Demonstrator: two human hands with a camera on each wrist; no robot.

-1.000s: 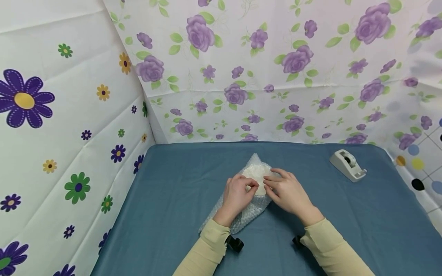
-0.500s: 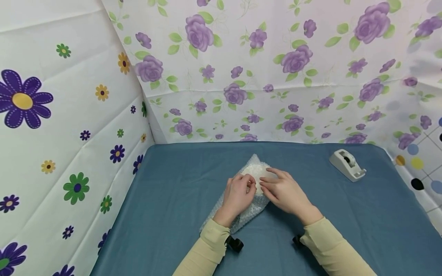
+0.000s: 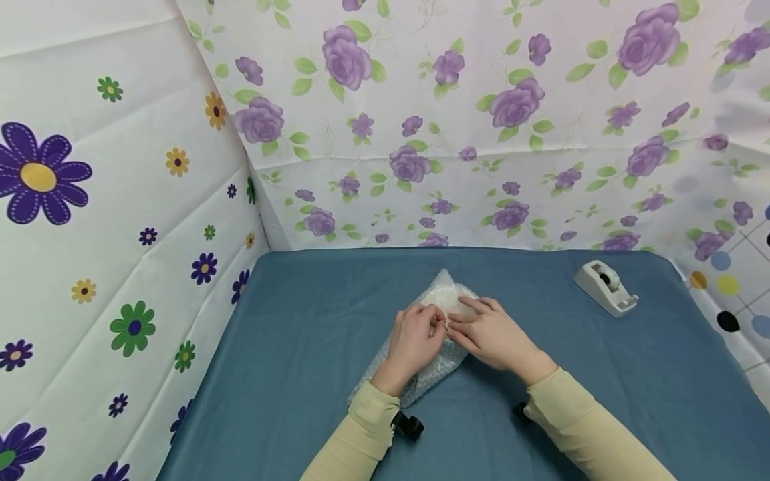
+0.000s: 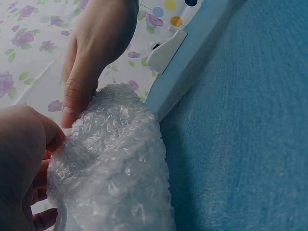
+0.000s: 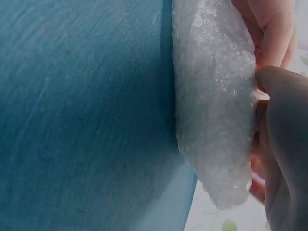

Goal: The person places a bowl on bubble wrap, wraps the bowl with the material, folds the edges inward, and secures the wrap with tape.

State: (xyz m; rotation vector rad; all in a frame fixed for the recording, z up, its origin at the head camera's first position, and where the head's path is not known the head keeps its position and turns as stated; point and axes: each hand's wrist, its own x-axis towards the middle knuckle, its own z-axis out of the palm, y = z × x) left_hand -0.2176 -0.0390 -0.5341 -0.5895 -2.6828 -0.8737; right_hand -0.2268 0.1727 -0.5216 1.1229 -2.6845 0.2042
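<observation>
A bubble-wrap bundle lies slantwise on the blue cloth, one pointed corner facing the back. On its top shows a pale, rounded patch, partly covered by the fingers. My left hand is on the bundle's left side, thumb and forefinger pinching at the wrap near its middle; the fingertips' exact hold is hidden. From the right, my right hand reaches over the bundle with extended fingers, tips resting on top close to the left fingertips. Both wrist views show the crinkled wrap with fingers along its upper edge.
A white tape dispenser stands at the back right of the blue cloth-covered table. Flower-patterned sheets hang behind and at the left. Black straps with small cameras sit at the wrists.
My right hand has shifted slightly left and down over the bundle, its fingertips now closer to the left ones. My left fingers moved a little earlier; the bundle stays nearly still.
</observation>
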